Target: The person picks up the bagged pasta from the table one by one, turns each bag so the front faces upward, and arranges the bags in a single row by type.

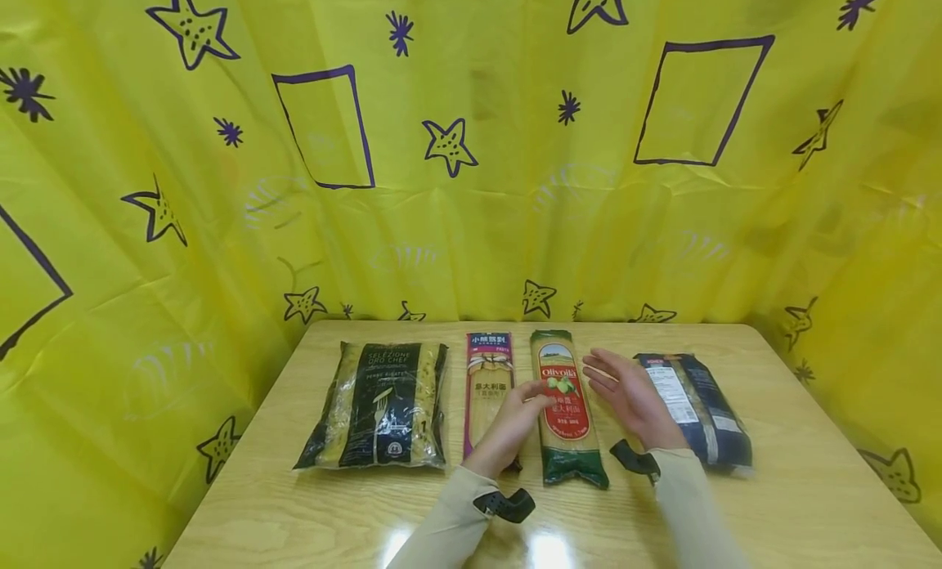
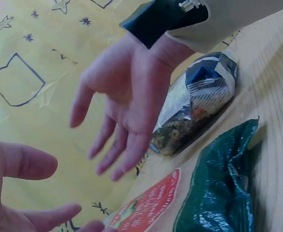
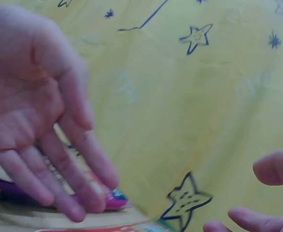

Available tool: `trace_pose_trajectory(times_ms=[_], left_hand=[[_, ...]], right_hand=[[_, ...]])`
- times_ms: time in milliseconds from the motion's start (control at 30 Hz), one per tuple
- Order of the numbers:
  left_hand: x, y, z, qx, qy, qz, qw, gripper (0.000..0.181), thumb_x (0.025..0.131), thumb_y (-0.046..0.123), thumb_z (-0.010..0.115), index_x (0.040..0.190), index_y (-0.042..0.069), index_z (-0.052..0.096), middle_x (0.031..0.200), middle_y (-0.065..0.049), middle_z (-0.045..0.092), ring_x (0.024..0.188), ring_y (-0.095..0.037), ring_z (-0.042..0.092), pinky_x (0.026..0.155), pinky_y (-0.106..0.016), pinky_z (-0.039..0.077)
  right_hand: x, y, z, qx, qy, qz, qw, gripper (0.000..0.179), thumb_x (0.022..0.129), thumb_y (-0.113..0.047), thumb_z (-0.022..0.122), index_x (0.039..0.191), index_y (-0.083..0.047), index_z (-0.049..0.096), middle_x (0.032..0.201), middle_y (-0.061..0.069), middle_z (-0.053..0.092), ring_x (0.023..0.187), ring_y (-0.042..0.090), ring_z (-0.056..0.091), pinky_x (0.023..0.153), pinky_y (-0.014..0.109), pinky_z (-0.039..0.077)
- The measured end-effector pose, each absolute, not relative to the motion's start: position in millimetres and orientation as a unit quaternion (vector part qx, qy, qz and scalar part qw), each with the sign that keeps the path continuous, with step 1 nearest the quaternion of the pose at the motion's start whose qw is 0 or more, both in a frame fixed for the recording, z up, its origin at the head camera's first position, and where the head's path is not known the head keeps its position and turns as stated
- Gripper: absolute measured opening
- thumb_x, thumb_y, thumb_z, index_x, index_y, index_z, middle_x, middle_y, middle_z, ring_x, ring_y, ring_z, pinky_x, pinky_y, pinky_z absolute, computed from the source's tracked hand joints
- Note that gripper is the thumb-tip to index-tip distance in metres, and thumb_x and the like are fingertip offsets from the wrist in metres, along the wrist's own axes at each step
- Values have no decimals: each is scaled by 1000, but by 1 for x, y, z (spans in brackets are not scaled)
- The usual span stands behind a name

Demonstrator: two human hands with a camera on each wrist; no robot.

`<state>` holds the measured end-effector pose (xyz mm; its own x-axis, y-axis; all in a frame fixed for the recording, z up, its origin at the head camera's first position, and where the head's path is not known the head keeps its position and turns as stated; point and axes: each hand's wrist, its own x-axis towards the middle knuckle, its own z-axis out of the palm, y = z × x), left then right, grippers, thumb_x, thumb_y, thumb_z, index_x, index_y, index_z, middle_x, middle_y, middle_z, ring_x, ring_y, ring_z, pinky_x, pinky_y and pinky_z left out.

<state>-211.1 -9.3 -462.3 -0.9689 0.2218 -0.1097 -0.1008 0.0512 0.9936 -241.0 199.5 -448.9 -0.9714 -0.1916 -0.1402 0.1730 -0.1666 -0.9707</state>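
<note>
A long spaghetti packet with a red label and green ends [image 1: 565, 426] lies flat on the wooden table. Both bare hands hover over it, palms facing each other. My left hand [image 1: 510, 426] is over the gap beside the packet's left edge, its fingertips overlapping the label in the head view. On the other side my right hand [image 1: 636, 397] has its fingers extended near the packet's right edge. The left wrist view shows the right hand [image 2: 127, 96] with nothing in it; in the right wrist view the left hand [image 3: 30, 96] is likewise bare, fingers spread.
Left of the spaghetti lies a slimmer purple-edged pasta packet [image 1: 487, 373], partly behind the left hand. A large black-and-clear pasta bag [image 1: 386, 409] is at the far left. A dark blue bag with a white label [image 1: 695, 405] lies at the right. Yellow curtain [image 1: 471, 250] hangs behind the table.
</note>
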Motion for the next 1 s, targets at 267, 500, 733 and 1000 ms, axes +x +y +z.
trace_pose_trajectory(times_ms=[267,500,733,1000], left_hand=[[-209,-12,-461,70,683,712,148,52,99,16,58,144,-8,51,148,-25,54,127,-25,59,120,-51,42],[-208,-10,-448,75,665,730,137,50,100,14,58,143,-8,52,148,-27,54,133,-36,58,120,-50,43],[-214,12,-440,79,669,724,145,44,101,13,56,141,-7,57,142,-25,60,127,-30,63,116,-48,48],[-220,37,-443,57,649,739,171,43,103,15,55,141,-6,56,143,-28,59,130,-36,62,117,-46,48]], right_hand=[[-231,222,-419,-37,615,-785,60,25,108,-34,53,127,-20,60,115,-18,69,112,-1,66,98,15,54],[-220,242,-394,-71,591,-803,-31,16,106,-22,58,117,-18,69,110,-14,76,105,0,71,90,14,57],[-216,269,-387,-49,552,-831,-60,12,103,-20,62,111,-17,70,105,-10,77,99,1,73,84,14,59],[-216,289,-396,29,616,-783,-80,10,104,-26,62,105,-28,71,98,-22,72,97,-5,63,94,12,52]])
